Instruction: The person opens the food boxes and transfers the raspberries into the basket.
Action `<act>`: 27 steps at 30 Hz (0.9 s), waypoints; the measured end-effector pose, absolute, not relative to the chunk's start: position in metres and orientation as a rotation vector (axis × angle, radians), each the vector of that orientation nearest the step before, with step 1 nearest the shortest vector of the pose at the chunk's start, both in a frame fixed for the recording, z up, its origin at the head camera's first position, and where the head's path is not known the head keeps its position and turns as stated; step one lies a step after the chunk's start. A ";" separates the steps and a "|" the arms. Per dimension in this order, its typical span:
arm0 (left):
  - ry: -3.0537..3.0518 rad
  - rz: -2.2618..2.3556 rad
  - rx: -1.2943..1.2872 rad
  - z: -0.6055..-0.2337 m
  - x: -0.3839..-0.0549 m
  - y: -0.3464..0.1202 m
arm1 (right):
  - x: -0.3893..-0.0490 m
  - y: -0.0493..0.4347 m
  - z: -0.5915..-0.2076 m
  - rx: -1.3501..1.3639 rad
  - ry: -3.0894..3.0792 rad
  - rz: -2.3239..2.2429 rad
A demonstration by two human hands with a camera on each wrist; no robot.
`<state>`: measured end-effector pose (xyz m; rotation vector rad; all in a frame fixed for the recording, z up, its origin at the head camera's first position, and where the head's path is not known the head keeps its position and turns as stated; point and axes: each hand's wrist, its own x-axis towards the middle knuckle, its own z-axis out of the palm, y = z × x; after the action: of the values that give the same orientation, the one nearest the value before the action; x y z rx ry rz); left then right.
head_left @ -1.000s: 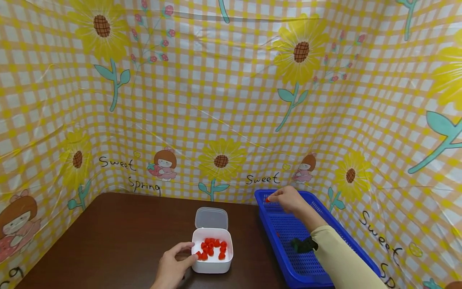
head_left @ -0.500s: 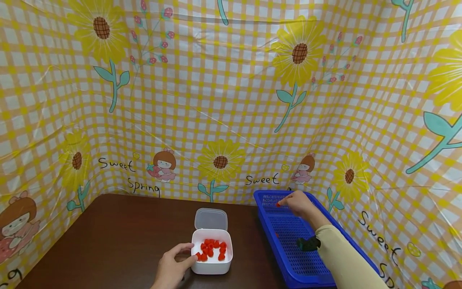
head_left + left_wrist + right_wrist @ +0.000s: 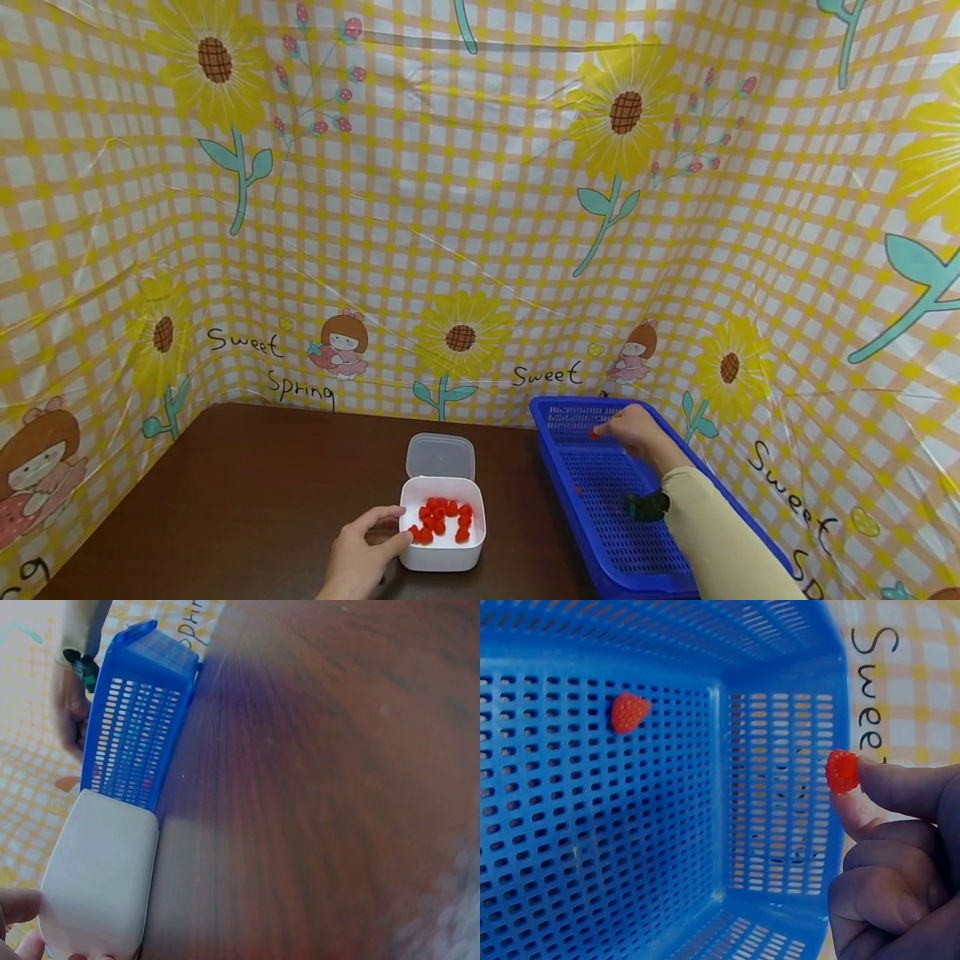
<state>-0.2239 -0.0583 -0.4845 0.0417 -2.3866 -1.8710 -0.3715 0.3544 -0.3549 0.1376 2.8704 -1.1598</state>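
Observation:
My left hand [image 3: 358, 552] holds the left side of a white square box [image 3: 442, 558], thumb and fingers around its near-left corner. Several red raspberries [image 3: 438, 515] lie inside the box. Over the far part of a blue slotted basket [image 3: 637, 557], my right hand [image 3: 636, 432] pinches one raspberry [image 3: 843, 771] between thumb and index finger, the other fingers curled. Another raspberry [image 3: 631, 712] lies on the basket's floor. Only the outside of the box shows in the left wrist view, with fingertips against it.
Behind the box lies its translucent lid [image 3: 440, 457], folded back onto the dark brown table [image 3: 225, 500]. A checked, flower-printed cloth [image 3: 450, 208] stands as walls at the back and sides. The right forearm, with a dark band [image 3: 647, 506], crosses the basket.
My right hand has moved right and a little nearer with its raspberry, still over the basket's far end. My left hand and the box have stayed in place.

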 end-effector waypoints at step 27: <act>-2.379 -1.893 0.019 -0.488 -0.226 -0.057 | -0.377 0.382 -0.371 0.237 2.858 -1.059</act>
<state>-0.2261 -0.0571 -0.4883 0.0194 -2.3793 -1.8925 -0.3766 0.3819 -0.3706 0.2371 2.8584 -1.0587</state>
